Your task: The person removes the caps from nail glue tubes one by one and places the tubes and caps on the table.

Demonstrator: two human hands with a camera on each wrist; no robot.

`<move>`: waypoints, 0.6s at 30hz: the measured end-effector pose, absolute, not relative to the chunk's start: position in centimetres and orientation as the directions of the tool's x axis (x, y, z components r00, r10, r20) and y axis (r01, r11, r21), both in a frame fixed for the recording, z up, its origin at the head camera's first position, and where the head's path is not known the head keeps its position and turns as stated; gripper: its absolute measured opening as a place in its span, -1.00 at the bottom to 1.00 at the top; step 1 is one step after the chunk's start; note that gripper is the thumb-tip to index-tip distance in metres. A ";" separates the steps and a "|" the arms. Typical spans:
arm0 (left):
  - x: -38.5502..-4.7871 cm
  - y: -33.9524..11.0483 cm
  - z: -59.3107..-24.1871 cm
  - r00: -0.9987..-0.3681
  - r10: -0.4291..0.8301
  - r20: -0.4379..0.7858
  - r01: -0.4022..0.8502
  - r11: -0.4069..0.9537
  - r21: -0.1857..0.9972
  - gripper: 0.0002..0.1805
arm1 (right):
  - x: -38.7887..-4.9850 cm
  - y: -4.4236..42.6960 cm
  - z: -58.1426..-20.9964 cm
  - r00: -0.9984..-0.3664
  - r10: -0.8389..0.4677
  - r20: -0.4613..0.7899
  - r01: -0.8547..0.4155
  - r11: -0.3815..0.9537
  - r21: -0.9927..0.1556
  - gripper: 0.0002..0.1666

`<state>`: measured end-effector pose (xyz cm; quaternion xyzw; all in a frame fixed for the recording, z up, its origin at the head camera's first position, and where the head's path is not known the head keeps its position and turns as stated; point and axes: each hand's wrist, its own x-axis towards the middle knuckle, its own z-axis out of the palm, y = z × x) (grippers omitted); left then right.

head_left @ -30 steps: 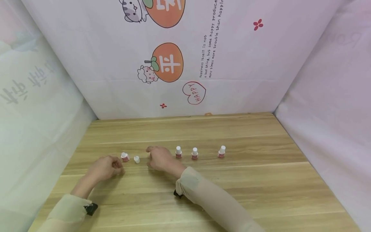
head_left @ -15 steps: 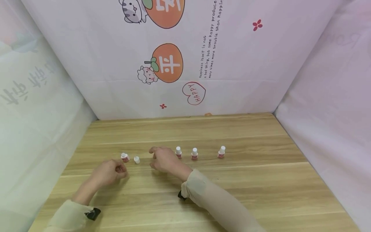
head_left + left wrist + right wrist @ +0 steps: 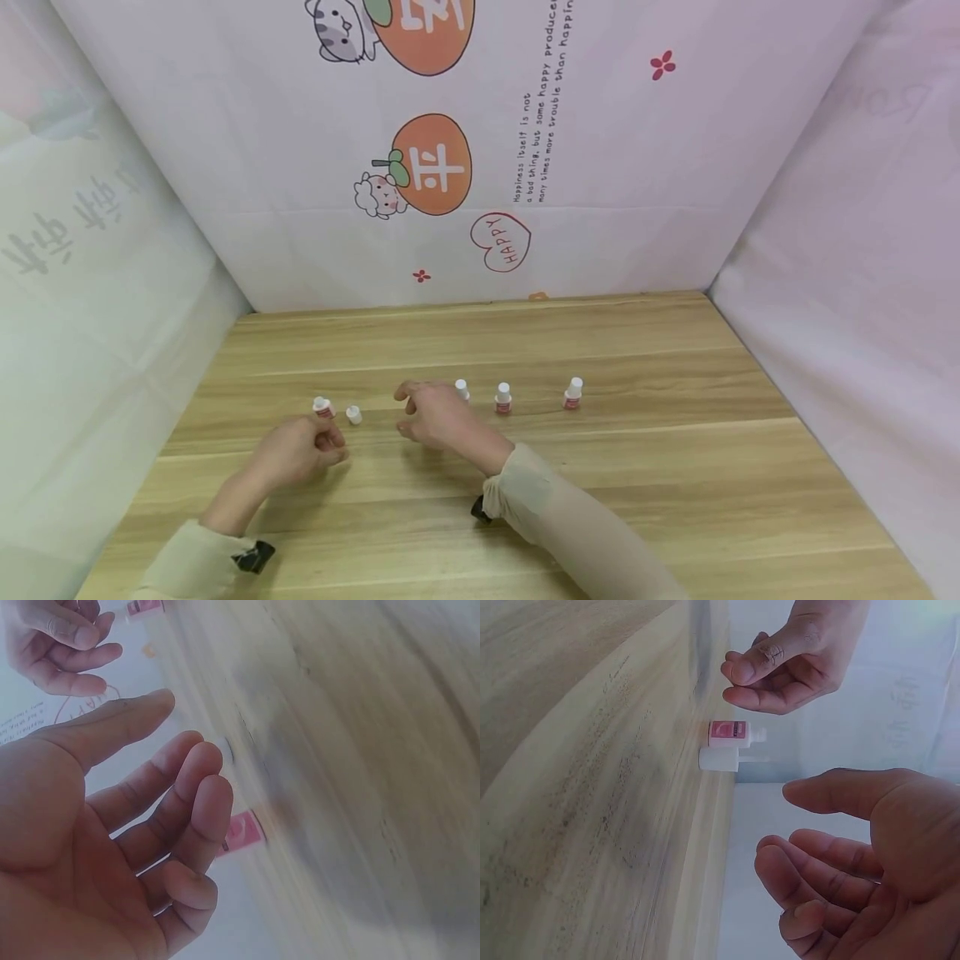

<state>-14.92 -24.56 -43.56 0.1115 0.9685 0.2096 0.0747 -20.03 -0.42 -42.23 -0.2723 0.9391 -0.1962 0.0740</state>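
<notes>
My left hand (image 3: pixel 296 450) hovers over the table just in front of a small uncapped bottle (image 3: pixel 323 408) with a pink label. In the left wrist view its fingers (image 3: pixel 210 814) are loosely bent and hold nothing; the label of a bottle (image 3: pixel 244 831) shows behind them. A white cap (image 3: pixel 354 415) stands to the right of the uncapped bottle. A thin stem points up from this cap in the right wrist view. My right hand (image 3: pixel 442 417) is raised to the cap's right, thumb and fingers apart, holding nothing. It partly hides a capped bottle (image 3: pixel 461 388).
Two more capped bottles stand to the right of my right hand: a nearer one (image 3: pixel 503 398) and a farther one (image 3: pixel 573 393). White printed sheets (image 3: pixel 600 208) enclose the wooden table (image 3: pixel 637 500) at the back and both sides.
Both hands have drifted to the right, the left one also slightly towards me. My right hand now covers more of the nearest capped bottle. Bottles and loose cap have stayed in place.
</notes>
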 end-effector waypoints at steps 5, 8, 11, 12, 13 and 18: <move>-15.0 -24.1 -43.8 -0.962 0.256 -0.096 0.194 0.887 0.418 -0.88 | -20.0 0.4 -42.4 -0.844 -0.536 0.002 -0.489 0.770 -0.409 -0.56; -15.0 -23.9 -43.8 -0.961 0.263 -0.089 0.203 0.884 0.420 -0.89 | -20.0 0.9 -42.4 -0.852 -0.523 0.013 -0.481 0.774 -0.413 -0.57; -15.0 -23.5 -43.8 -0.960 0.267 -0.085 0.210 0.886 0.413 -0.90 | -20.0 1.4 -42.3 -0.860 -0.509 0.020 -0.469 0.775 -0.424 -0.59; -14.9 -23.4 -43.8 -0.960 0.268 -0.085 0.211 0.886 0.412 -0.90 | -20.0 1.5 -42.2 -0.861 -0.507 0.021 -0.467 0.776 -0.424 -0.59; -15.0 -23.3 -43.8 -0.959 0.270 -0.084 0.213 0.886 0.413 -0.90 | -20.0 1.7 -42.1 -0.863 -0.506 0.022 -0.466 0.776 -0.426 -0.59; -15.2 -22.4 -43.8 -0.959 0.270 -0.080 0.212 0.879 0.426 -0.90 | -20.2 2.3 -41.8 -0.872 -0.489 0.016 -0.445 0.779 -0.442 -0.60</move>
